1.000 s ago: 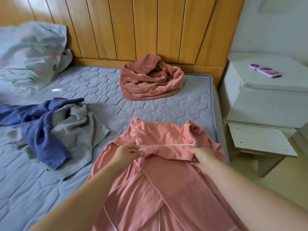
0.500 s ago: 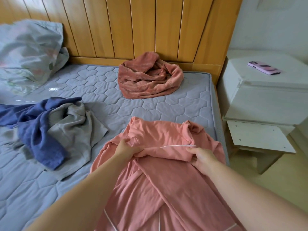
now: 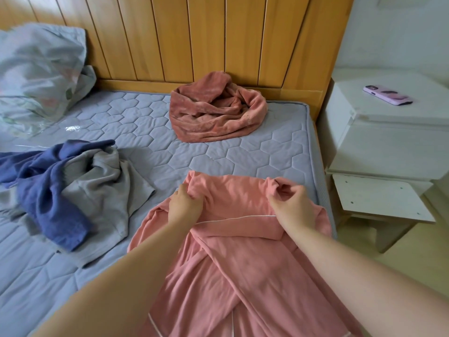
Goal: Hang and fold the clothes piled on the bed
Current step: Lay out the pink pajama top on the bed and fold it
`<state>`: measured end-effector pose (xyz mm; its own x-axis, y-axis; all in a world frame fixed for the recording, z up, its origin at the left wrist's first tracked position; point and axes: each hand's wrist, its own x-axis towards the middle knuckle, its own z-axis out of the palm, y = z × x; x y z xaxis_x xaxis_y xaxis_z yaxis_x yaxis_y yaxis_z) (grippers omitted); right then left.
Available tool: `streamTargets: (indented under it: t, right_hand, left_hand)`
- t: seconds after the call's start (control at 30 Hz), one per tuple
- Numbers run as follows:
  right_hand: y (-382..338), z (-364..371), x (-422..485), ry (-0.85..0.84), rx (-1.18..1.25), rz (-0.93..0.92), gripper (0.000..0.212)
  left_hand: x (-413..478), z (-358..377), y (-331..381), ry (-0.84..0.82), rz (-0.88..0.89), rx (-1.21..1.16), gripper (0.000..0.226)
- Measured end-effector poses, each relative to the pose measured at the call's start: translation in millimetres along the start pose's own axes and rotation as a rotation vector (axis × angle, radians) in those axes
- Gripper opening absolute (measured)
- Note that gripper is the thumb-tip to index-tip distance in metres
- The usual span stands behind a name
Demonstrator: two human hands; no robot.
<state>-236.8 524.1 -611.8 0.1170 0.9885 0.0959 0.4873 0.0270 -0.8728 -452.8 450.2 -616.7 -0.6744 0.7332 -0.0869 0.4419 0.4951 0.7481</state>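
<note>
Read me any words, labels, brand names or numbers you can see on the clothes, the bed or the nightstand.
None can be read.
Dusty-pink plush garment: small mark near its right hem, too blurred to read.
Lilac phone case on the white nightstand: dark shapes, no legible text.

— Any room beyond the fingers [image 3: 192, 194]?
— Bare mattress [image 3: 243, 154] up to the towel [image 3: 216, 113].
— And left of them?
— Blue and grey clothes [image 3: 73, 188] lie close.
</note>
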Motion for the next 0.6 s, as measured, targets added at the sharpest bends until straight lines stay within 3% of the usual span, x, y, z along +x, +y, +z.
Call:
streamTargets:
  t: [0.13,0.2,0.27,0.33,0.47,0.53,0.6]
  right_hand:
    - [-10,24,29,-0.045,-0.186,0.037,0.065]
    - [-10,32,47,-0.103,-0.230,0.126,0.049]
    - [-5,32,63,-0.124,-0.202,0.186,0.024]
    - [7,20,79,-0.091,-0.133,0.232,0.015]
    - [43,-15,87,-0.114,-0.251,0.455,0.040]
    - [50,-19,78,-0.092,-0.364,0.326,0.039]
    - [46,-18,67,-0.017,-0.486,0.005,0.052]
  left_hand:
    - [21,5,21,0.037,-0.204,-0.177,0.055]
    - [35,9,26,0.044,-0.230,-0.140,0.060]
    - [47,15,25,0.047,-0.212,-0.108,0.051]
    - [56,18,15,0.096,-0.211,-0.147,0.039]
    - [59,16,-9,0.211,-0.283,-0.139,0.040]
    - [54,21,-9,0.255,-0.183,-0.029,0.041]
    - [46,26,3,0.340,0.105,0.122,0.048]
